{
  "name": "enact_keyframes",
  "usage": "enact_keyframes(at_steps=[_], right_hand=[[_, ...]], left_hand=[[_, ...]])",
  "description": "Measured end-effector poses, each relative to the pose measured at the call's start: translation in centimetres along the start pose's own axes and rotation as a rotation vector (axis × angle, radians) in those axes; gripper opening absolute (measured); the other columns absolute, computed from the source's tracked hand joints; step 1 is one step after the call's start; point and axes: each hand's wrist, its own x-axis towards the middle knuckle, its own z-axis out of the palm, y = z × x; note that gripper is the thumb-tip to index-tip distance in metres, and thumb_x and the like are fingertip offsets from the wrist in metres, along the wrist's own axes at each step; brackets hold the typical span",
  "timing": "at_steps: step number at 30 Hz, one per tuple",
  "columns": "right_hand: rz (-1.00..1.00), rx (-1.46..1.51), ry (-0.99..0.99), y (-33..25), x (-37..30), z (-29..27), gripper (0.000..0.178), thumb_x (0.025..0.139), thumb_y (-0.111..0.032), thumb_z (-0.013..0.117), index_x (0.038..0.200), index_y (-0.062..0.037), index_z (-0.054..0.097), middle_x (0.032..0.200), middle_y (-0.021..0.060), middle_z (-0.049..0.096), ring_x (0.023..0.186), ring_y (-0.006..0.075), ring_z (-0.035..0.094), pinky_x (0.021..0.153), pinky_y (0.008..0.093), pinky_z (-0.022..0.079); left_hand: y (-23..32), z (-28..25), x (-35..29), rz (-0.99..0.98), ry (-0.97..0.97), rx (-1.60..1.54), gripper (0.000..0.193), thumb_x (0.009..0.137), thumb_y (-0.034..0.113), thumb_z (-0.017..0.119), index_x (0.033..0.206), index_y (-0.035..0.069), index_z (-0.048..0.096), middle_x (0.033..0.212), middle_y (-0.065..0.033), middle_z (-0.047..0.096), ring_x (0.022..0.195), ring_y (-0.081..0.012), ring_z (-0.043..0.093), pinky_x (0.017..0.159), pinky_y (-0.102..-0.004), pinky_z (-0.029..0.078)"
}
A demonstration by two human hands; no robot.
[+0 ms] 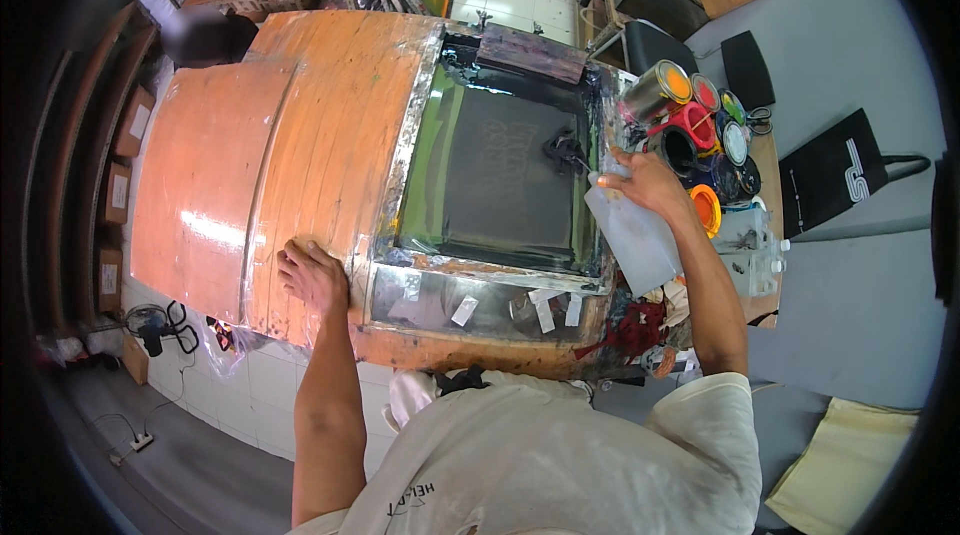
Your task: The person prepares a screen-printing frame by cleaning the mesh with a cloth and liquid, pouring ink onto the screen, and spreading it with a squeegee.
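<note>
My left hand (313, 275) lies on the wooden tabletop, fingers lightly bent and apart, holding nothing. On the right, my right hand (648, 183) is closed on a thin ink-smeared stick, mostly hidden by the fingers. A clump of black ink (564, 146) sits at the stick's far end, over the screen printing frame (410, 175). That frame lies flat on the table, with a dark mesh (490, 180) edged in green. A whitish plastic sheet (636, 247) is below my right hand; whether the hand touches it I cannot tell.
Several ink cans, including an orange one (705, 207) and a metal one (660, 90), crowd the right side. A dark red rag (640, 327) lies at the near right. A purple-stained wooden block (530, 54) spans the frame's far edge. Boxed shelves (112, 205) stand left.
</note>
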Motion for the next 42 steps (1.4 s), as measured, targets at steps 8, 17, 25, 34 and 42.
enact_keyframes(at_steps=[8, 17, 25, 34, 42], right_hand=[[-0.019, -0.068, -0.005, -0.9, 0.1, -1.5, 0.075, 0.088, -0.055, 0.069, 0.142, -0.0056, 0.056, 0.121, 0.0296, 0.066, 0.117, 0.0436, 0.062, 0.101, 0.0474, 0.049], [-0.094, -0.194, -0.011, -1.3, 1.1, -2.6, 0.072, 0.087, -0.053, 0.071, 0.139, -0.0044, 0.058, 0.119, 0.0288, 0.067, 0.113, 0.0426, 0.064, 0.097, 0.0504, 0.051], [-0.1, -0.25, -0.058, -1.8, 2.3, -2.4, 0.075, 0.088, -0.055, 0.069, 0.141, -0.0048, 0.056, 0.122, 0.0253, 0.067, 0.117, 0.0397, 0.063, 0.103, 0.0496, 0.047], [-0.056, -0.172, -0.103, -2.5, 2.2, -3.1, 0.075, 0.088, -0.055, 0.069, 0.142, -0.0052, 0.055, 0.129, 0.025, 0.064, 0.121, 0.0387, 0.061, 0.105, 0.0469, 0.047], [-0.045, -0.151, -0.085, -3.0, 2.3, -2.9, 0.077, 0.087, -0.054, 0.071, 0.144, -0.0051, 0.053, 0.133, 0.0241, 0.062, 0.124, 0.0379, 0.059, 0.107, 0.0443, 0.046]], left_hand=[[-0.2, 0.2, 0.2, -0.011, 0.003, 0.008, 0.046, 0.103, 0.038, 0.044, 0.138, 0.008, 0.047, 0.142, -0.0188, 0.045, 0.126, -0.0396, 0.045, 0.102, -0.0534, 0.037], [-0.2, 0.5, 0.2, -0.003, 0.013, -0.004, 0.047, 0.103, 0.038, 0.045, 0.138, 0.007, 0.048, 0.143, -0.0191, 0.045, 0.125, -0.0395, 0.045, 0.101, -0.0537, 0.037], [-0.4, 0.7, 0.2, 0.005, 0.035, 0.014, 0.046, 0.103, 0.037, 0.046, 0.138, 0.008, 0.048, 0.14, -0.0181, 0.046, 0.123, -0.0384, 0.047, 0.1, -0.0526, 0.038], [-0.1, 0.3, 0.2, -0.002, 0.006, 0.011, 0.045, 0.103, 0.038, 0.045, 0.137, 0.008, 0.048, 0.14, -0.0181, 0.046, 0.124, -0.0387, 0.045, 0.101, -0.0529, 0.037], [-0.2, 0.5, 0.3, 0.0, 0.022, 0.004, 0.046, 0.103, 0.038, 0.046, 0.137, 0.008, 0.048, 0.14, -0.018, 0.046, 0.123, -0.0393, 0.045, 0.1, -0.0533, 0.037]])
